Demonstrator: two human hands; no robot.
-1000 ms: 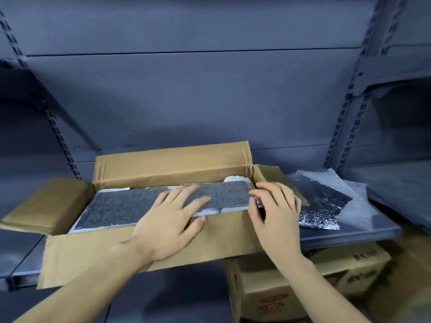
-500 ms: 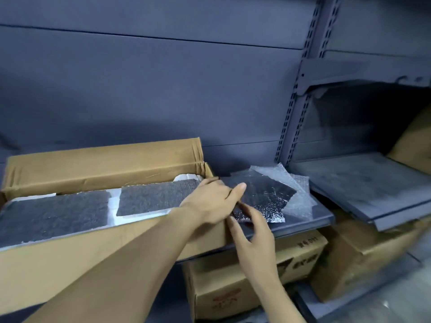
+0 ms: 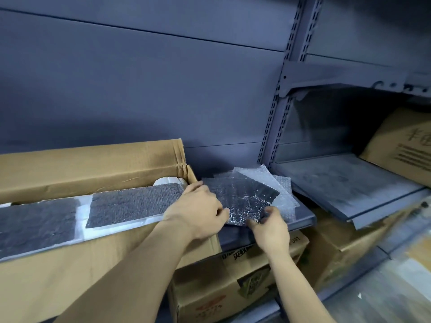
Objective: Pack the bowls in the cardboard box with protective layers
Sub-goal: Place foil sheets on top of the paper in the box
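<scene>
Cardboard of the open box point(image 3: 70, 271) fills the near left, dark padded sheets point(image 3: 133, 203) laid across its top. Beside it on the shelf point(image 3: 300, 220), a silvery foil sheet point(image 3: 242, 197) is pinched by both the left hand point(image 3: 198, 210) and right hand point(image 3: 271, 226), over bubble wrap point(image 3: 279, 185).

Left hand point(image 3: 196, 212) and right hand point(image 3: 271, 226) outstretched, fingers curled.

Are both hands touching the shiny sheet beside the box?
Yes, the left hand and right hand both pinch the near edge of the shiny sheet on the shelf.
</scene>
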